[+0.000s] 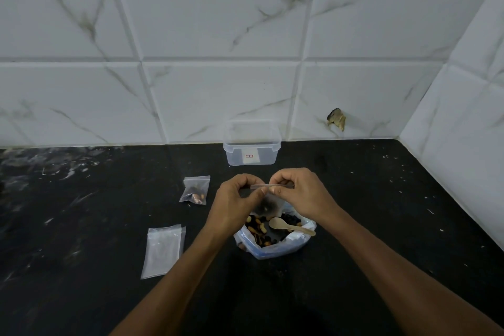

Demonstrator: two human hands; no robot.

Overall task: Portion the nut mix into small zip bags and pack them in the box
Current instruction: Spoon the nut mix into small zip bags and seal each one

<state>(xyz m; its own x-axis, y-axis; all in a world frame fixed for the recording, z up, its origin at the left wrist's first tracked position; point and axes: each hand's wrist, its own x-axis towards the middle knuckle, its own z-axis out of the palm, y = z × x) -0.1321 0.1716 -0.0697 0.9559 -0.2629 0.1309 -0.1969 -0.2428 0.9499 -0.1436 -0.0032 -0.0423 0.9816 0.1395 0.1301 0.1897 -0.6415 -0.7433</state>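
Head view, lower centre: my open bag of nut mix (272, 243) with a spoon (289, 226) in it. Just above, my left hand (237, 202) and right hand (297, 194) pinch a small zip bag (266, 206), seal strip horizontal, contents dark. Further up stands the clear box (251, 150).

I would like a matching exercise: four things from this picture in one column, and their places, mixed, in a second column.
1. wooden spoon
2. filled small bag
3. empty zip bags
4. clear box

a. by the tiled wall
b. lying flat, near left
c. in the nut mix bag
d. left of the hands

Pairs: 1-c, 2-d, 3-b, 4-a
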